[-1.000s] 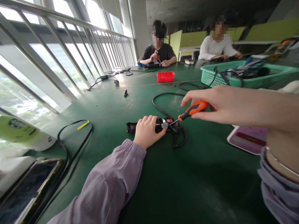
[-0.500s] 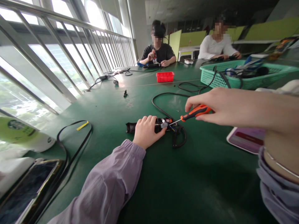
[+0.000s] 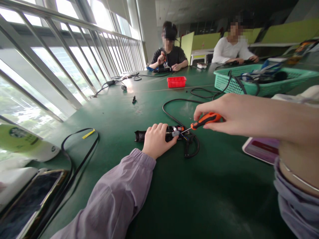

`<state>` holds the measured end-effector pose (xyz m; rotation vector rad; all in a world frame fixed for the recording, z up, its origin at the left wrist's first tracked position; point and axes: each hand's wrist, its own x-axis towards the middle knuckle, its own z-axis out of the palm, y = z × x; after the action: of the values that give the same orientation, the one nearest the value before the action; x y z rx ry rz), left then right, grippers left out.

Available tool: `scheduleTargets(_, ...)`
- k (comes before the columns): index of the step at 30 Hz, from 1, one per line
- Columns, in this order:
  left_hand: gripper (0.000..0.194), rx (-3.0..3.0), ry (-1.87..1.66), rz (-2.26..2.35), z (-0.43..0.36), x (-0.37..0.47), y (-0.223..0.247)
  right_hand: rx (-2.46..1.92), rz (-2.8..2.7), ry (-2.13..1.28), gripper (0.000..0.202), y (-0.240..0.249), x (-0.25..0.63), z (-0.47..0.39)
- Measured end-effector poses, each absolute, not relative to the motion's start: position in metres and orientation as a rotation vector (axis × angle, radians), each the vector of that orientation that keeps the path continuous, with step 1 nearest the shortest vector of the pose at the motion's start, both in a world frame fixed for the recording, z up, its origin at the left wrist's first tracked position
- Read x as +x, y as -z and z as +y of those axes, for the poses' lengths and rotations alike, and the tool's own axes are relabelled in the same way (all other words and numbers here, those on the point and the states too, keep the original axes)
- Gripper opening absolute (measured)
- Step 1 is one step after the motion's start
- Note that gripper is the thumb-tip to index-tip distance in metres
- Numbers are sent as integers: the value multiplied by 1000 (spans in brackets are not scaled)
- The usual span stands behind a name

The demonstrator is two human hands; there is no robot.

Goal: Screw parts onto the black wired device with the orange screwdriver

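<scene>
My left hand (image 3: 156, 138) wraps around a black tube-shaped device (image 3: 140, 136) lying on the green table. Its right end is open, showing a grey part (image 3: 175, 132), orange bits and thin wires. A black cord (image 3: 198, 147) loops around that end. In my right hand (image 3: 224, 114) is an orange and black screwdriver (image 3: 206, 120), held at a slant. Its thin shaft points down and left, and the tip reaches the wires beside the grey part. Whether the tip touches a screw is too small to tell.
A red bin (image 3: 176, 82) and a teal basket (image 3: 234, 83) of corded items stand farther back. A purple phone (image 3: 261, 150) lies under my right forearm. Left are a cup (image 3: 25, 142), a dark-screened phone (image 3: 35, 202) and a black strap (image 3: 72, 166). Two people sit across the table.
My right hand and the screwdriver have shifted slightly left, and the handle sits a little lower. My left hand keeps its hold on the black device.
</scene>
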<state>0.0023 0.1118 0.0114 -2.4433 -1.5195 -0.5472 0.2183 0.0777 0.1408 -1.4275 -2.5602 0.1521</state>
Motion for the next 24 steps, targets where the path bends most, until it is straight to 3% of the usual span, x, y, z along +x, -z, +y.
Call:
scheduleTargets(5,38,-2440,548,-1513,112,2,-11,-1559,-2595,-320,36,-141,212,76)
scheduleTargets(11,38,-2442,542,-1514,112,2,-11,-1505,-2644,-188,20,-143,210,77)
scheduleTargets(18,38,-2424,540,-1508,111,2,-12,-1455,-2469,-82,33,-141,180,66)
scheduleTargets(24,37,-2435,561,-1504,111,1,-12,-1359,-2059,-198,27,-89,182,42)
